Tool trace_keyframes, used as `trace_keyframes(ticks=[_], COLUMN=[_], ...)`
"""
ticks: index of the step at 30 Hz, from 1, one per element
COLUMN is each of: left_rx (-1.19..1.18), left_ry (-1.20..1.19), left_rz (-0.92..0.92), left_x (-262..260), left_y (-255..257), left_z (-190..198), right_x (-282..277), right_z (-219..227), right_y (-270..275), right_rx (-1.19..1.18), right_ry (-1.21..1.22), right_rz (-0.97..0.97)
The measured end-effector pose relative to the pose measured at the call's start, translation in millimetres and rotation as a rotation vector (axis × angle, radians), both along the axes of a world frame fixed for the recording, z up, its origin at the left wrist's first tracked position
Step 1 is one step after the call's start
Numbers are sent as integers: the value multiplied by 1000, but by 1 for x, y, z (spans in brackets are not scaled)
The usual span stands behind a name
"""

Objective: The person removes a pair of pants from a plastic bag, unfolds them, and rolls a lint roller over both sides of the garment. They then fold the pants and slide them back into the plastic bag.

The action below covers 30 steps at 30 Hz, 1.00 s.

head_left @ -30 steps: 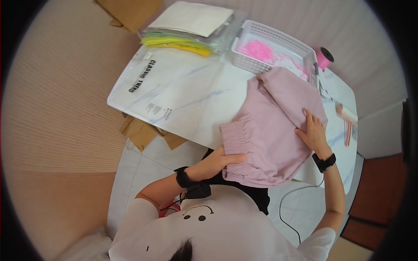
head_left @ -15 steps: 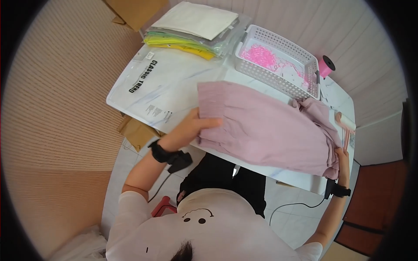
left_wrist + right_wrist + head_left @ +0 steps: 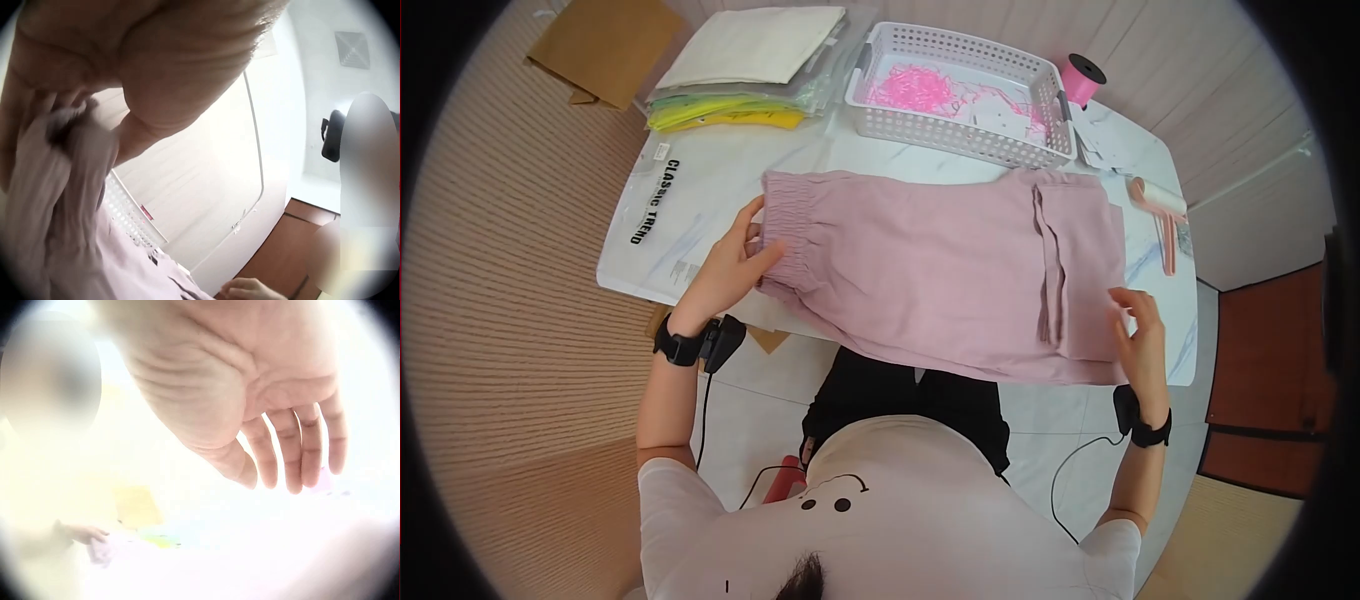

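So the left hand is pinching the gathered waistband of a pink garment, thumb on top and the fingers tucking round the edge; the left wrist view is showing the cloth bunching up in there. The right hand is hovering around the opposite end, fingers loosely bent and slightly spread, thumb apart. Can't tell if its fingertips are actually touching the cloth.

The garment itself is lying folded between the two hands, mostly on the tabletop, with its near edge hanging over toward the body. It's a dusty, matte pink, ruffling at the elastic by the left hand and running pretty flat through the middle, with soft creases. Nearer the right hand, a narrow fold or strip is running crosswise over it.

Just beyond the right hand, a lint roller is lying on its side. Farther out past the cloth, between the hands, a white basket is holding pink strands, and a pink spool is sitting just beside it. Beyond the left hand, a clear bag reading CLASSIC TREND is lying flat, with a stack of folded packets sitting farther back.
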<state>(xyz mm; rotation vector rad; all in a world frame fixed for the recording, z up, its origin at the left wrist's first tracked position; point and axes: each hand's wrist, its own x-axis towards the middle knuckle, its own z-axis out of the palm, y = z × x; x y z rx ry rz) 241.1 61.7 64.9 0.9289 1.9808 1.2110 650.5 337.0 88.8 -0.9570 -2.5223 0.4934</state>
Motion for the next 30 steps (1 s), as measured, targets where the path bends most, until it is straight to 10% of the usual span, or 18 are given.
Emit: trace_keyframes(ticks=[7,23,30], left_rx=[-203,-45,304], left_ry=[797,946,879], left_rz=[-149,-148,603], left_x=[-6,-31,-103], left_y=[-67,-115,-97], left_z=[-6,-37,27], right_x=[-63,-107,-87], right_z=[12,-1,5], right_y=[-48,-65,-58], right_rx=[-45,-239,-324], right_ry=[-55,-54,-81], right_rz=[435,581,419])
